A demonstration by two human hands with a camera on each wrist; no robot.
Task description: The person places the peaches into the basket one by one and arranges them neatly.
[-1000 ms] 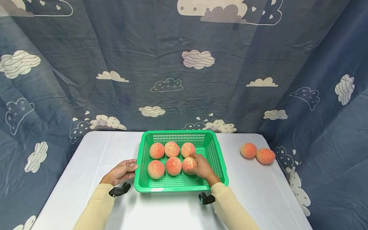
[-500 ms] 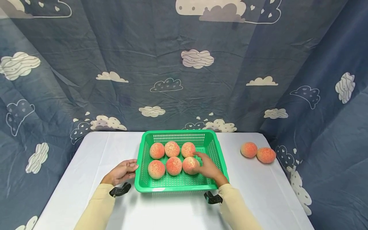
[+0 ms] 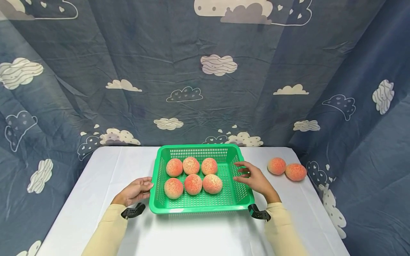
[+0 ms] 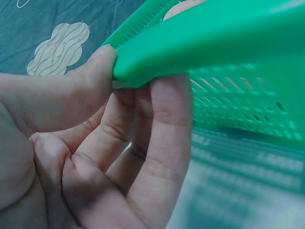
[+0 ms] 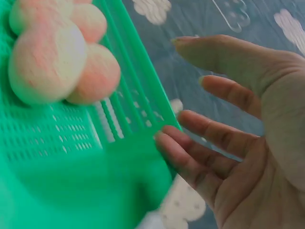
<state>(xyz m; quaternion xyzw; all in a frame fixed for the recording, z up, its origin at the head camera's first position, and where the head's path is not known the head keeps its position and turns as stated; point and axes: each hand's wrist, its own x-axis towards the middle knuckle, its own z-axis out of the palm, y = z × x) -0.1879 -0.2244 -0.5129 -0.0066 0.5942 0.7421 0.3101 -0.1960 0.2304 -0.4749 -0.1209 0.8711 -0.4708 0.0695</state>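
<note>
A green plastic basket (image 3: 192, 210) stands on the white table, holding several fuzzy orange-pink peaches (image 3: 213, 184) in two rows. At its left side my left hand (image 3: 136, 192) pinches the rim; in the left wrist view the thumb (image 4: 102, 62) presses the rim's edge and the fingers curl beneath it. My right hand (image 3: 254, 181) is over the basket's right wall with its fingers spread and nothing in them. In the right wrist view the right hand (image 5: 238, 133) appears beside the basket, apart from the peaches.
Two more peaches (image 3: 277, 166) lie touching each other on the white tabletop (image 3: 262, 160), right of the basket. A dark blue cloth (image 3: 144, 64) with cloud prints hangs behind and at the sides of the table.
My right hand has let go of the front-right peach and moved right, out over the basket's right wall. That peach stays in its row. My left hand holds its place.
</note>
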